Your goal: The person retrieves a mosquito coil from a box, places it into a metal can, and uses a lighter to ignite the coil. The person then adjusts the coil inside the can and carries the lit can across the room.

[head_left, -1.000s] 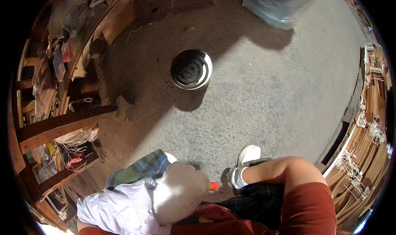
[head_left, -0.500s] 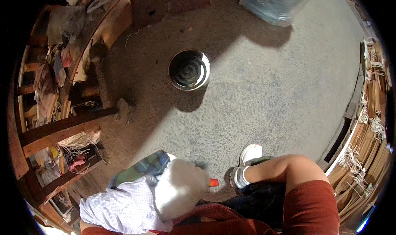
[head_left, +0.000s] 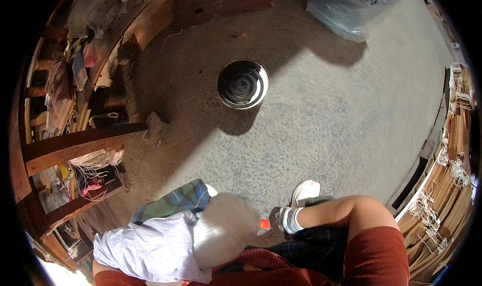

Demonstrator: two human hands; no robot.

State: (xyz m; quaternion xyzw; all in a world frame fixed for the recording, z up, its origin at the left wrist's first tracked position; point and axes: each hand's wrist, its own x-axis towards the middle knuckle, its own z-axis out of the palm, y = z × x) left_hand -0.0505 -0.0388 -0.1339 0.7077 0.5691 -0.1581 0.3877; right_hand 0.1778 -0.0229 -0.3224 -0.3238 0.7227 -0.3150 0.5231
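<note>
My left hand [head_left: 228, 231], in a white knit glove blurred by motion, is in front of my lap. Its fingers are mostly hidden behind the back of the glove. A small red-orange object [head_left: 263, 224] shows at the glove's right edge, apparently in its grip; its kind is not clear. Close beside that object is my right hand [head_left: 277, 217], dark in shadow below a grey and white glove cuff [head_left: 289, 220]; its fingers do not show clearly. Farther out on the floor stands a round metal container [head_left: 260, 89] with a dark spiral pattern inside.
Wooden rack beams [head_left: 80, 145] hold string, cloth and bags at the left. Bundled tan strips [head_left: 442, 190] tied with white string line the right side. A clear plastic bag [head_left: 346, 15] stands at the far right. A white shoe [head_left: 305, 191] is near my right forearm.
My left glove and the red-orange object have shifted slightly right, toward my right hand. My right forearm is nearly still. The view has turned a little, so the far container and bag appear farther right.
</note>
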